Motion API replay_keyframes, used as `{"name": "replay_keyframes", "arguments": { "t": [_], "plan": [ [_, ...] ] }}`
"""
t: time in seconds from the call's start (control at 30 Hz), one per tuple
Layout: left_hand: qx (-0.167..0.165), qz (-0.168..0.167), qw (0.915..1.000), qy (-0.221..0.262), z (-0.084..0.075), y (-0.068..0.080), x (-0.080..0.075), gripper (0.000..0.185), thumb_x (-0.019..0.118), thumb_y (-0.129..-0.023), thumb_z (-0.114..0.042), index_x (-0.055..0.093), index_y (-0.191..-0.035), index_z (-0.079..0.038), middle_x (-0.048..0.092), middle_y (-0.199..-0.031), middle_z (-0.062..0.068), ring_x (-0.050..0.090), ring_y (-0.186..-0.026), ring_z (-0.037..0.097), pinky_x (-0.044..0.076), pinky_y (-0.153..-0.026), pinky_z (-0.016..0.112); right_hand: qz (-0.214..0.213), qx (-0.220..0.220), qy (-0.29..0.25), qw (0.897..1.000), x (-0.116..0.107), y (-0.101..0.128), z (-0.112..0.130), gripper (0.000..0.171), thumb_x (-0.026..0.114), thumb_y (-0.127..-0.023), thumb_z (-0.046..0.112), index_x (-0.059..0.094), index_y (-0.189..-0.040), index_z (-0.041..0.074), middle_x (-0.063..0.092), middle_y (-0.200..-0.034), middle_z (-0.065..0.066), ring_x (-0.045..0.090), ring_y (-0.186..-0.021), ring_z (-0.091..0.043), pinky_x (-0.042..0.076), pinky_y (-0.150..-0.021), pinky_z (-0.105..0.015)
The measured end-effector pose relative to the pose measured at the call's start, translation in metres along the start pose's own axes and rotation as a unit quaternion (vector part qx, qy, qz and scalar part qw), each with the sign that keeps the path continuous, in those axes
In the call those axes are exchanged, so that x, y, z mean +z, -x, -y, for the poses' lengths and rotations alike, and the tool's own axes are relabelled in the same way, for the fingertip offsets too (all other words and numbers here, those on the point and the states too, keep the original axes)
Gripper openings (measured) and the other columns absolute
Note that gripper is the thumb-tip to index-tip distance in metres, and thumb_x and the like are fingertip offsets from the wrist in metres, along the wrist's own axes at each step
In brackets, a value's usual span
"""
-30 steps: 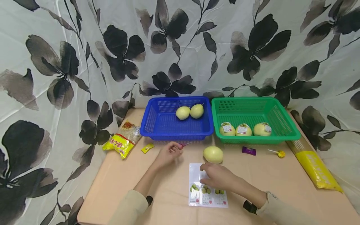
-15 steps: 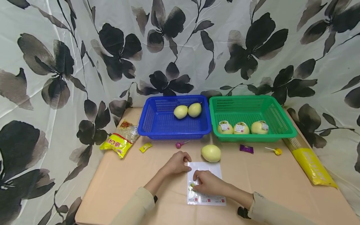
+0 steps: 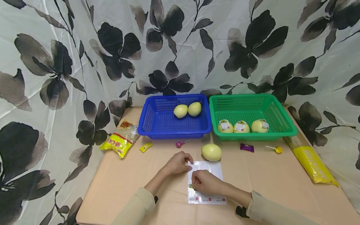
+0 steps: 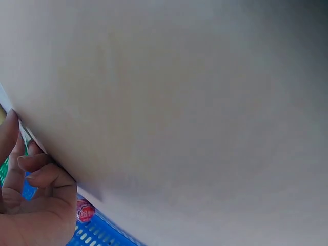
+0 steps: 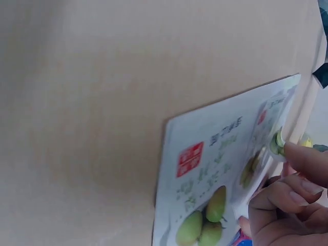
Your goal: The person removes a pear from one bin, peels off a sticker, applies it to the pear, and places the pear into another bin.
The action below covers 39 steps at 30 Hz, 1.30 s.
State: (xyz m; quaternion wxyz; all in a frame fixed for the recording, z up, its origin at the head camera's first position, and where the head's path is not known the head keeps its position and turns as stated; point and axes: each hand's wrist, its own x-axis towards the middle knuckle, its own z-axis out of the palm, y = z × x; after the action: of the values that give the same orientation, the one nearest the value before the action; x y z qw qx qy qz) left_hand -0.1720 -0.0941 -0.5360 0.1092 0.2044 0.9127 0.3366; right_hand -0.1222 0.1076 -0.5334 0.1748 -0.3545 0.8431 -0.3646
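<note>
A white sticker sheet point(image 3: 211, 167) with pear labels lies on the tan table point(image 3: 135, 175). My left hand point(image 3: 178, 163) holds down its upper left corner with bent fingers; in the left wrist view the left hand point(image 4: 32, 204) curls against the sheet's edge. My right hand point(image 3: 204, 182) rests on the sheet and pinches a sticker point(image 3: 192, 187) at its left edge. In the right wrist view the fingertips point(image 5: 302, 160) lift that sticker point(image 5: 279, 140) off the sheet point(image 5: 215, 169). An unlabelled yellow pear point(image 3: 211, 152) lies just beyond the sheet.
A blue basket point(image 3: 174, 135) holds two bare pears point(image 3: 187, 110). Beside it, a green basket point(image 3: 254, 135) holds three labelled pears point(image 3: 241, 126). A pink lollipop point(image 3: 179, 144), sweets point(image 3: 247, 147), a yellow lollipop point(image 3: 277, 150), a snack bag point(image 3: 121, 140) and a noodle pack point(image 3: 310, 159) lie around.
My left hand left the pink lollipop and came back onto the sheet's corner. My right hand slid down the sheet to its left-edge sticker and pinched it.
</note>
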Motion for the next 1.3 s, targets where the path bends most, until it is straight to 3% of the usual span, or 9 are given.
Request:
{"name": "replay_keyframes", "arguments": {
  "t": [0.3,0.53,1.1,1.2,1.3],
  "plan": [
    [-0.025,0.008,0.9996,-0.008,0.0,0.0,0.001,0.017,0.085,-0.083,-0.01,0.077,-0.097,-0.013,0.063,-0.092,0.004,0.053,-0.085,0.01,0.045,-0.077,0.026,0.009,-0.041,-0.01,0.999,-0.005,0.014,0.003,0.017,0.072,-0.09,0.004,0.062,-0.083,0.016,0.041,-0.068,0.017,0.039,-0.062,0.008,0.035,-0.059,-0.013],
    [-0.027,0.009,0.9995,-0.015,-0.002,-0.002,0.001,0.017,0.086,-0.082,-0.01,0.078,-0.096,-0.016,0.063,-0.091,0.003,0.052,-0.085,0.01,0.045,-0.078,0.028,0.055,-0.064,-0.06,0.995,-0.016,0.03,0.006,0.016,0.074,-0.092,0.008,0.062,-0.084,0.015,0.04,-0.067,0.018,0.038,-0.062,0.009,0.033,-0.059,-0.011],
    [-0.025,0.014,0.999,-0.034,-0.002,-0.002,0.002,0.017,0.086,-0.084,-0.01,0.077,-0.096,-0.018,0.062,-0.091,0.002,0.053,-0.083,0.01,0.046,-0.073,0.028,0.126,-0.098,-0.109,0.981,-0.038,0.057,0.014,0.011,0.073,-0.097,0.016,0.065,-0.089,0.017,0.041,-0.071,0.015,0.038,-0.066,0.011,0.033,-0.061,-0.01],
    [-0.022,0.014,0.9991,-0.034,-0.001,-0.003,0.002,0.017,0.085,-0.084,-0.01,0.077,-0.096,-0.018,0.063,-0.092,0.003,0.053,-0.083,0.01,0.046,-0.073,0.029,0.097,-0.061,-0.133,0.984,-0.05,0.056,0.014,0.009,0.072,-0.098,0.019,0.066,-0.093,0.016,0.044,-0.073,0.014,0.041,-0.066,0.007,0.034,-0.06,-0.012],
    [-0.024,0.017,0.999,-0.033,0.0,-0.002,0.003,0.016,0.085,-0.085,-0.011,0.077,-0.097,-0.019,0.062,-0.093,0.002,0.053,-0.084,0.01,0.046,-0.074,0.029,0.017,0.004,-0.162,0.987,-0.067,0.051,0.01,0.01,0.071,-0.099,0.019,0.066,-0.098,0.011,0.053,-0.08,0.006,0.049,-0.072,0.0,0.041,-0.064,-0.016]
  ]
}}
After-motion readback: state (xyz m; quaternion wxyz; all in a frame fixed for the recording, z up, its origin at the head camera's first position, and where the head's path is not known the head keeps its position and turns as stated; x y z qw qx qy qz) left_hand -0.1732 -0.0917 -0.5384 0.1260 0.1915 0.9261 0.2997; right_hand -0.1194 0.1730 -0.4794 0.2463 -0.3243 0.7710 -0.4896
